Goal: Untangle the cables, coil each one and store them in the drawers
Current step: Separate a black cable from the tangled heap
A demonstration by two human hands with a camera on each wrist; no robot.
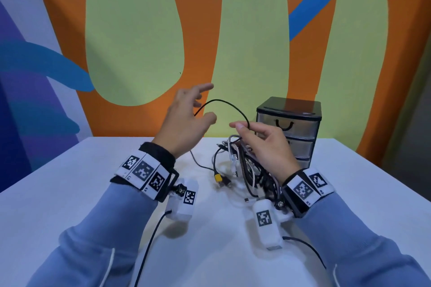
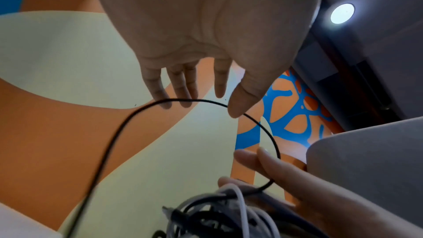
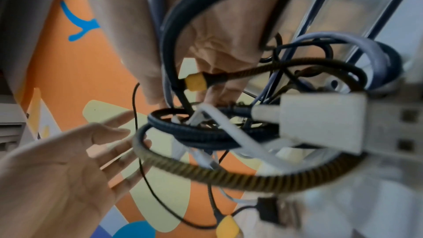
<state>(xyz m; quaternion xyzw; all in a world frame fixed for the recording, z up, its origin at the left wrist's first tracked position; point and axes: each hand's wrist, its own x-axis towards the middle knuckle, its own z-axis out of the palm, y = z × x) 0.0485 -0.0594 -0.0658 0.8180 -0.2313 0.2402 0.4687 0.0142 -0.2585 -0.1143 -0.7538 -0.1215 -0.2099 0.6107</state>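
Left hand point(image 1: 186, 121) spread wide, thin black cable point(image 1: 224, 103) across its fingertips, ungripped. Right hand point(image 1: 263, 147) pinches that cable, lifting the tangle point(image 1: 242, 170).

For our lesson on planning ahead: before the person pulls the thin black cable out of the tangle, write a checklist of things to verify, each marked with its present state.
1. Right hand pinches the black cable: ok, thumb and fingers close on it above the tangle.
2. Left hand grips the cable: not ok, its fingers are spread and the loop only passes by them.
3. Cable free of the tangle: not ok, it runs down into the other cables.
4. Cable's far end located: cannot tell.
5. Drawer open to receive a coil: not ok, all drawers are shut.
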